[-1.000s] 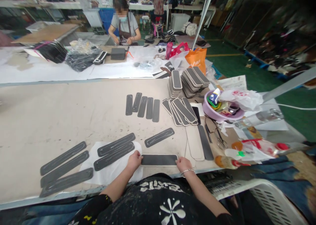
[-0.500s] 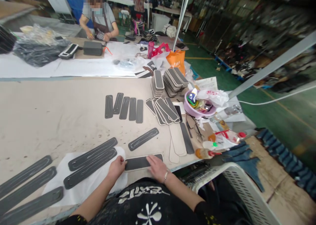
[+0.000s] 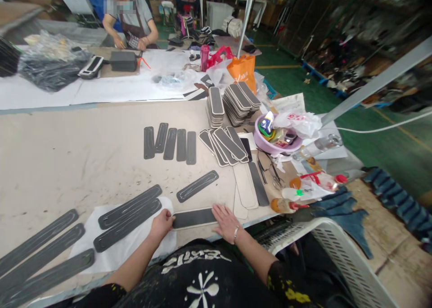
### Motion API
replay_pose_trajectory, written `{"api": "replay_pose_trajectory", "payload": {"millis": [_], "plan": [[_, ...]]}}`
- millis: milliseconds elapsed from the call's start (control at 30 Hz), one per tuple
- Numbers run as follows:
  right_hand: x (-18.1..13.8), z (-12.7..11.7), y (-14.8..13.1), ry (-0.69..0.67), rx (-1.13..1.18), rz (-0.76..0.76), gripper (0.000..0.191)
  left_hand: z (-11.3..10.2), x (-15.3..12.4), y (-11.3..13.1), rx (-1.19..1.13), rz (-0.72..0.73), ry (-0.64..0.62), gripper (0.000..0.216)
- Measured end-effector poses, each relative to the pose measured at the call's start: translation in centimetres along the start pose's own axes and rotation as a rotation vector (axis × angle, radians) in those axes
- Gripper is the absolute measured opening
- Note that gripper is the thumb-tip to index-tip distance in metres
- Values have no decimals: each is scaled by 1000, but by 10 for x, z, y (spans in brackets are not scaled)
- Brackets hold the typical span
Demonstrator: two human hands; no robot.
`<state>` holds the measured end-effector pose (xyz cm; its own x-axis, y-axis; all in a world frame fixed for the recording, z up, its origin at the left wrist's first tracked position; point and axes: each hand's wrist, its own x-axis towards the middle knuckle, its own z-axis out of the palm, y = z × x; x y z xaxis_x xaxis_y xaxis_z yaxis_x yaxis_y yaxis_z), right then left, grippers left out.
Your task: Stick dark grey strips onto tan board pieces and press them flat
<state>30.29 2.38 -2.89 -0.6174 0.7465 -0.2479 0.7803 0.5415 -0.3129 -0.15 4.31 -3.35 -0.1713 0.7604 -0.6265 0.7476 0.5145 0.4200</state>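
Note:
A dark rectangular pad with a pale border (image 3: 194, 218) lies flat at the near edge of the worktable (image 3: 67, 164). My left hand (image 3: 161, 223) has its fingers curled against the pad's left end. My right hand (image 3: 227, 221) lies flat with fingers spread over its right end. Just beyond the pad lies a single dark strip (image 3: 197, 186). Two longer dark strips (image 3: 130, 211) rest on a white sheet (image 3: 118, 249) to the left of my left hand.
More long strips (image 3: 40, 249) lie at the near left, short strips (image 3: 170, 143) mid-table, and stacked bordered pads (image 3: 236, 103) at the back right. A pink bowl (image 3: 275, 146), scissors (image 3: 270, 170), bottles (image 3: 303, 193) and bags crowd the right edge. A white basket (image 3: 330, 258) stands below. Another person (image 3: 130, 22) works at the far table.
The view has swung right. My right hand slid from gripping the pad's right end to lying flat on it. My left hand stays at the left end.

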Motion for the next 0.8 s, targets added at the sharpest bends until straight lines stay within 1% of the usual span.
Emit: {"api": "replay_pose_trajectory", "payload": {"millis": [67,167,300,333,367,400,433,467,533,600,667,700,733,800], "plan": [[-11,3,12,-20,-36,44,73,0,-3,3,-8,5,37,9],[-15,12,18,-3,-72,66,70,-2,-7,4,-23,12,74,7],[-14,22,19,42,-77,52,69,-12,-22,-7,-23,1,159,16],[-15,23,19,48,-77,43,70,-14,-29,-11,-16,7,198,18],[-15,24,20,51,-78,34,70,-16,-36,-15,-3,44,236,21],[-16,24,21,52,-81,26,71,-17,-43,-17,18,122,258,24],[-16,23,22,52,-85,22,71,-16,-49,-17,49,238,260,28],[-17,23,22,53,-91,21,71,-12,-53,-14,90,384,235,33],[-17,22,23,56,-105,25,70,2,-58,-1,197,692,116,42],[-17,22,22,58,-118,21,69,21,-56,18,308,912,-37,52],[-17,22,21,54,-129,15,69,39,-49,35,388,1036,-145,58],[-17,22,21,48,-136,14,69,45,-46,39,413,1064,-169,58],[-16,22,20,43,-142,15,69,49,-43,39,429,1072,-173,57],[-16,22,20,33,-150,20,69,48,-39,30,452,1040,-135,57]]}}
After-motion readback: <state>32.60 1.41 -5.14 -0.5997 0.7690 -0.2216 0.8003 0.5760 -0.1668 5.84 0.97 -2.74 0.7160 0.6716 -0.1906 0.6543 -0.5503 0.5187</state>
